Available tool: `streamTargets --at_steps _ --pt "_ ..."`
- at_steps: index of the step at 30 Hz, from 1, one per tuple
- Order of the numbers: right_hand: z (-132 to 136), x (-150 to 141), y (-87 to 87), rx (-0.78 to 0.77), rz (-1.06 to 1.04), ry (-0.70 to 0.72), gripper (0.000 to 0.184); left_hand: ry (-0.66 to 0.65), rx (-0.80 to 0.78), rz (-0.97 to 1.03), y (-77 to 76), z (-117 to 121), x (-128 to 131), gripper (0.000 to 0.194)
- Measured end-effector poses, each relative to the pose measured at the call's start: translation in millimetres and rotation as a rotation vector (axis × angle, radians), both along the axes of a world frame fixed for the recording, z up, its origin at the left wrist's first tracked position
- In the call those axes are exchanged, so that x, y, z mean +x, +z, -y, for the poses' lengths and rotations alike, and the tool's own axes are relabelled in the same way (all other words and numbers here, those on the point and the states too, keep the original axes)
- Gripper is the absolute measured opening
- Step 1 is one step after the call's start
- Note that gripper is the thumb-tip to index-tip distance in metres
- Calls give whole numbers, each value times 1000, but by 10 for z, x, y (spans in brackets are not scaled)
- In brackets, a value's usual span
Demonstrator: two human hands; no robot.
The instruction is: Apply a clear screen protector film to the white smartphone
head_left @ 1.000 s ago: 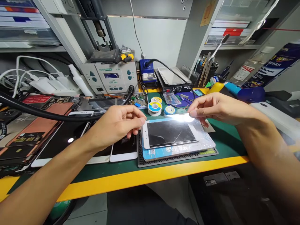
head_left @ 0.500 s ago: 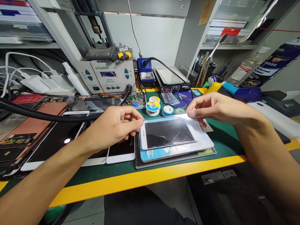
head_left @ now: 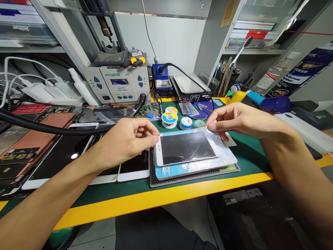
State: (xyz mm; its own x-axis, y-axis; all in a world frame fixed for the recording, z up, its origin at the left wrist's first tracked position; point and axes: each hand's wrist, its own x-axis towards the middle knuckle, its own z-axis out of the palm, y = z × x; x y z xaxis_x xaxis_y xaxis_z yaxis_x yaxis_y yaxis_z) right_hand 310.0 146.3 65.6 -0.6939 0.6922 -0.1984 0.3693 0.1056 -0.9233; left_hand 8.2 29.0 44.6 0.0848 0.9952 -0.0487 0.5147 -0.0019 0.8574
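Note:
A white-framed phone screen point(head_left: 187, 147) lies at a slight tilt, its dark glass facing up with pale streaks across the right part. At its far left corner my left hand point(head_left: 135, 137) is closed, thumb and forefinger pinching the white edge. My right hand point(head_left: 231, 119) pinches at the far right corner, the other fingers curled behind. Whether a thin clear film is also between the fingers I cannot tell. Under the screen is a blue and silver flat pack point(head_left: 226, 158), which rests on a black mesh-patterned pad point(head_left: 171, 181).
Phones and a white-edged tablet point(head_left: 62, 156) lie at left under a thick black hose point(head_left: 52, 130). Behind stand a hot-air station point(head_left: 119, 83), a solder spool point(head_left: 169, 119) and a small heating plate point(head_left: 191, 85). Bottles and a spray can point(head_left: 299, 73) stand at right.

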Motion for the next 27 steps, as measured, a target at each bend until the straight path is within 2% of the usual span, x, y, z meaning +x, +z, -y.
streamTargets --at_steps 8,18,27 --pt "9 -1 -10 -4 -13 -5 25 2 8 -38 6 -4 -3 19" --pt "21 8 -23 -16 -27 -28 17 41 -19 -145 -104 -49 -85 41" --pt "6 8 -46 -15 -40 -13 12 77 3 -150 -138 -71 -81 43"
